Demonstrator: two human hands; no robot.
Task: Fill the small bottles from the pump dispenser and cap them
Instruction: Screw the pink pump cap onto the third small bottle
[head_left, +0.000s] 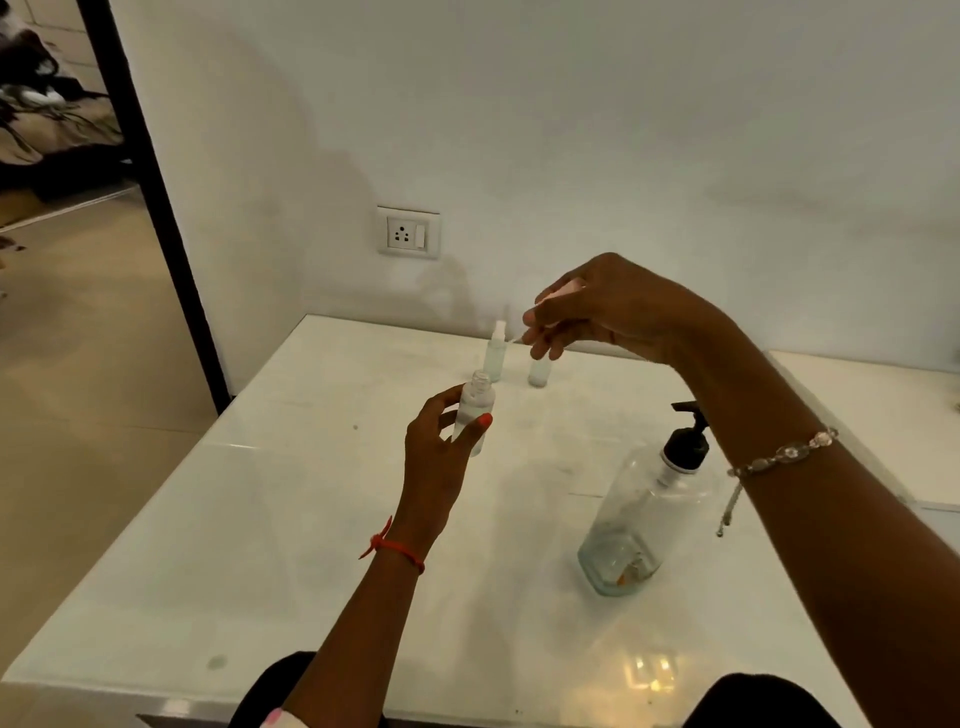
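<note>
My left hand holds a small clear bottle upright above the table, its neck uncapped. My right hand is raised farther back, fingers closed on a small white spray cap whose thin tube pokes out to the left. Behind stand a small bottle with a white spray top and another small bottle, partly hidden by my right fingers. The large clear pump dispenser with a black pump head stands at the right, under my right forearm.
The white table ends at a left edge with tiled floor beyond. A wall with a power socket rises just behind the table. A black door frame stands at the left.
</note>
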